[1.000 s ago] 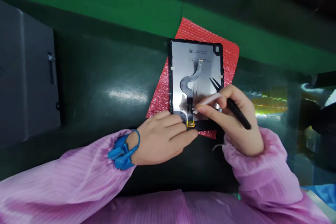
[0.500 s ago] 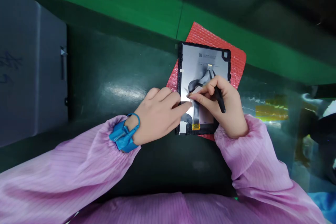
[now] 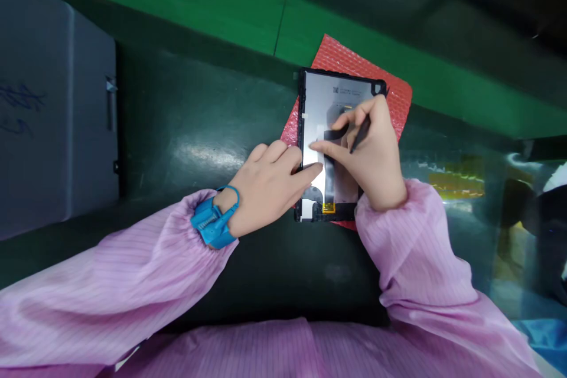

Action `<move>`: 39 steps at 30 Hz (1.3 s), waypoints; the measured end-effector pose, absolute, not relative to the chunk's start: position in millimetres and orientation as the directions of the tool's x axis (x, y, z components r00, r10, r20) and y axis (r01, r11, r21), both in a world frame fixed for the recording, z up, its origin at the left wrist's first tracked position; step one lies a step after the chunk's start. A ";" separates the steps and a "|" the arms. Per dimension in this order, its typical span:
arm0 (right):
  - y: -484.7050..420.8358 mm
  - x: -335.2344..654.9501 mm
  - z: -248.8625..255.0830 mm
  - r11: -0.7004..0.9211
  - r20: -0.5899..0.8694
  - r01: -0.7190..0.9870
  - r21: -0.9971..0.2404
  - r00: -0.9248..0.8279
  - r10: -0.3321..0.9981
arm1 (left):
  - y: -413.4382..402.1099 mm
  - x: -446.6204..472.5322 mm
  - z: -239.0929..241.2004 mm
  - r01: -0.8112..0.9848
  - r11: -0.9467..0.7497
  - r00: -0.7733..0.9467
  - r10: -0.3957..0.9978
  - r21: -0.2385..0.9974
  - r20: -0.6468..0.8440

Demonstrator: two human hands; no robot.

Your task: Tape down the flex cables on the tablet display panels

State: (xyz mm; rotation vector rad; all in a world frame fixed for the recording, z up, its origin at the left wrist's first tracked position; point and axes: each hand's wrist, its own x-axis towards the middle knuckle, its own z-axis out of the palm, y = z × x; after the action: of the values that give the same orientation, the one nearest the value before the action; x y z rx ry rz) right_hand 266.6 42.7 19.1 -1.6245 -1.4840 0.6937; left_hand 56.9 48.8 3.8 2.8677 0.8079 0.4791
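Note:
A tablet display panel (image 3: 316, 94) in a black frame lies back side up, its silver sheet showing. A dark flex cable (image 3: 329, 183) runs down it to a yellow connector end (image 3: 328, 208). My left hand (image 3: 266, 189) rests at the panel's left edge, a finger stretched onto the silver back, holding nothing visible. Over the panel's middle, my right hand (image 3: 376, 153) keeps black tweezers (image 3: 361, 133) tucked in its fingers. The right thumb is on the silver sheet beside the cable. The tweezers' tips are hidden by the hand.
Red bubble wrap (image 3: 330, 53) lies under the panel on a dark green mat (image 3: 199, 106). A grey case (image 3: 91, 118) stands at the left. Yellowish film (image 3: 456, 182) lies at the right. A blue band (image 3: 212, 224) circles my left wrist.
My right hand has shifted up and left, its thumb now spread onto the silver sheet. The tweezers have turned in the hand. The left hand has hardly moved.

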 end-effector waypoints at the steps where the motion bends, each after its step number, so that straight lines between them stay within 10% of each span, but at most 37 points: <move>1: 52.1 266.3 17.7 0.027 0.151 0.562 -0.827 0.175 0.973 | 49.3 56.4 4.4 0.484 -0.851 0.813 0.523 0.202 0.257; 12: 35.1 336.2 11.6 -0.107 0.352 0.778 -0.619 0.396 0.848 | 45.1 50.1 3.1 0.138 -0.974 0.958 0.178 0.181 0.226; 19: -100.5 376.0 -22.9 -0.332 0.289 0.844 -0.422 0.472 0.833 | 76.8 72.0 2.0 0.382 -0.884 0.894 0.427 0.271 0.133; 24: -111.1 360.4 -25.5 -0.440 0.313 0.790 -0.428 0.586 0.748 | 155.0 123.1 12.3 0.723 -0.581 0.573 0.807 0.373 0.145; 29: -84.4 348.4 -25.4 -0.442 0.348 0.816 -0.373 0.565 0.748 | 210.1 173.3 27.3 0.799 -0.426 0.344 0.903 0.426 0.257; 39: -27.1 348.9 -19.5 -0.315 0.332 0.707 -0.633 0.615 0.715 | 78.2 159.9 9.4 0.208 -0.922 0.935 0.285 0.326 0.209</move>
State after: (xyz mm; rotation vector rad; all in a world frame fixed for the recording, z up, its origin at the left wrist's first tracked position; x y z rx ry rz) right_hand 348.9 -27.1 -19.5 -2.0633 -1.1160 0.0131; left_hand 159.9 78.2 9.4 2.7914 0.3643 0.3658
